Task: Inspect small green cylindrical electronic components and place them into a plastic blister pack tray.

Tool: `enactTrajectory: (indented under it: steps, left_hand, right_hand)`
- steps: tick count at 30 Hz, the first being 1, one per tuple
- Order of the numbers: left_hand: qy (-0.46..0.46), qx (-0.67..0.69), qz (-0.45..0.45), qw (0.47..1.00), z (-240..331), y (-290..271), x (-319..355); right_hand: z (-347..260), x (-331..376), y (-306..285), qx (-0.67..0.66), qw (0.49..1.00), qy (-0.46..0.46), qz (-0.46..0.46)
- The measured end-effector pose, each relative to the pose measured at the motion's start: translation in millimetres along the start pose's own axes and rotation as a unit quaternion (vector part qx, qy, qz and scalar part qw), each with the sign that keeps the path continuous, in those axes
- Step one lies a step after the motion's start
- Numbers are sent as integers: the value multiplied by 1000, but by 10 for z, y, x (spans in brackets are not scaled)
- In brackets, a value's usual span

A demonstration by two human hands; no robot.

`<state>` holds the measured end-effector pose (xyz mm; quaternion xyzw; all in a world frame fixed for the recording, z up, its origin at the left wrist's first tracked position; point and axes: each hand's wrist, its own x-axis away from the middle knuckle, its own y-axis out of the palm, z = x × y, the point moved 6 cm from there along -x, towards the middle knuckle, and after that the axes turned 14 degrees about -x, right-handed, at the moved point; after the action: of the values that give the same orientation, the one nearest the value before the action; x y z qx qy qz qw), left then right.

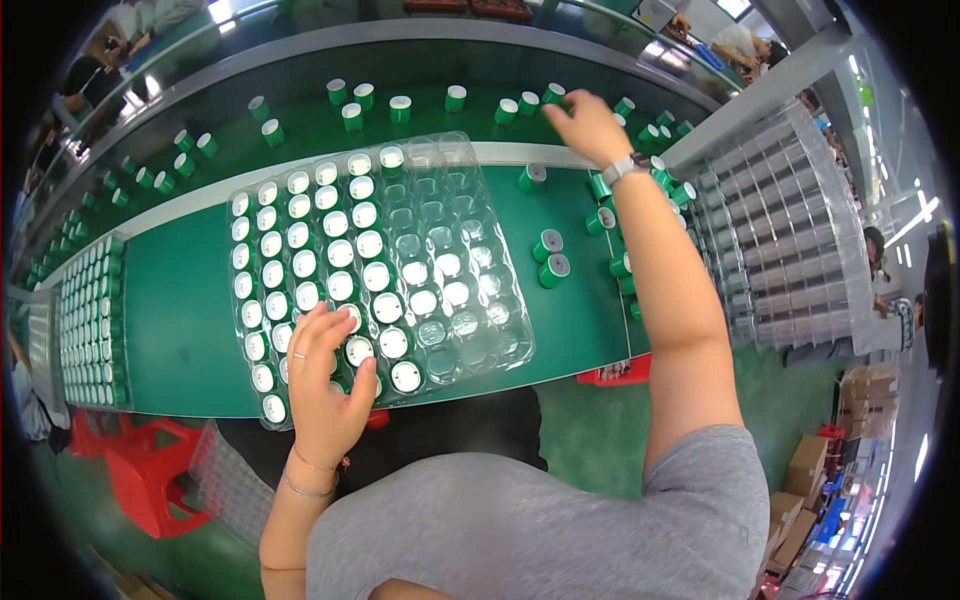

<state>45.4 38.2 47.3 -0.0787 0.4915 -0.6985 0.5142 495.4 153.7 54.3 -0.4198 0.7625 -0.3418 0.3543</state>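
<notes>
A clear plastic tray [470, 160] with many round pockets lies on the green table in front of me. Most pockets on its left and middle hold small green cylinders with white tops; the right pockets are bare. My left hand [325, 375] rests on the tray's near left part, fingers spread over the caps. My right hand [587, 122], with a watch on the wrist, reaches far onto the conveyor belt [300, 125], its fingers closing around a green cylinder [553, 94]. Two more cylinders [550, 258] lie on their sides to the right of the tray.
Several green cylinders stand scattered along the belt and beside my right forearm. A filled tray [92, 320] sits at the far left. A stack of clear trays [790, 240] stands at the right. Below the table there is a red stool [150, 470]. Other people work beyond the belt.
</notes>
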Motion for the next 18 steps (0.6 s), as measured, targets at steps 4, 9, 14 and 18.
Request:
enactTrajectory:
  steps: [4, 9, 14, 18]
  left_hand:
    - [-1, -14, 1, 1000, 15, 29, 5]
    - [15, -22, -3, 1000, 64, 61, -26]
    - [24, -2, -16, 1000, 95, 85, -39]
    - [19, 0, -4, 1000, 84, 74, -36]
  right_hand:
    - [363, -454, 9, 129, 990, 64, -8]
    - [579, -659, 390, 176, 978, 27, -105]
    - [683, -892, 516, 143, 984, -45, -97]
    - [509, -963, 445, 106, 988, -95, -59]
